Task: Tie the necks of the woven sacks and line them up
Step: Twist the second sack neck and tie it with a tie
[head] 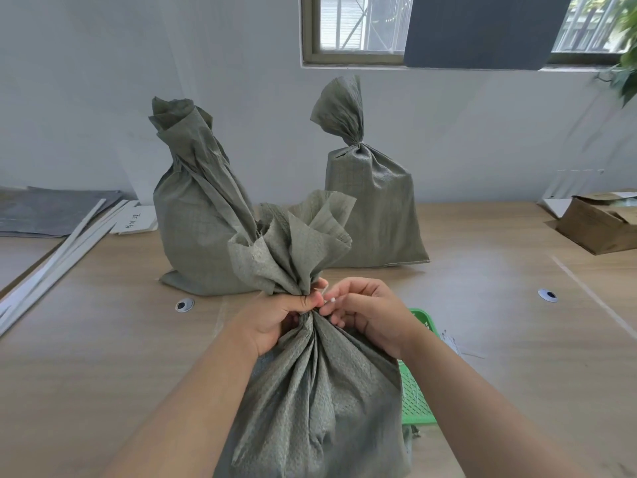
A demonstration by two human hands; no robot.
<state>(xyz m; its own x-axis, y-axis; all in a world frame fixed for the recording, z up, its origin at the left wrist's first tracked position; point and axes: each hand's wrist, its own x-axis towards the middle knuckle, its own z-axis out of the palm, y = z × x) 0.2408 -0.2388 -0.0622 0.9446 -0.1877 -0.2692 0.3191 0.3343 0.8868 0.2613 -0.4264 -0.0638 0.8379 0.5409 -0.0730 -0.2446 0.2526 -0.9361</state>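
Woven sacks are standing on the wooden table [103, 374], three in all. The nearest sack [317, 401] is sitting right in front of the person, its mouth fanning out above a bunched neck. The left hand [275, 322] is gripping that neck, fingers curling tight round the gathered cloth. Just right of the neck, the right hand [365, 315] is pinching a thin white tie [325, 300] between thumb and fingertips, holding it against the cloth. A green basket [417, 384] is lying just beside the nearest sack on its right, partly hiding behind it. Beyond the nearest sack to the left, a second sack [196, 219] is standing with its neck twisted; whether it is bound I cannot tell. Beyond to the right, a third sack [372, 208] is standing upright, its neck cinched. Far right of the nearest sack, a cardboard box [599, 229] is sitting open.
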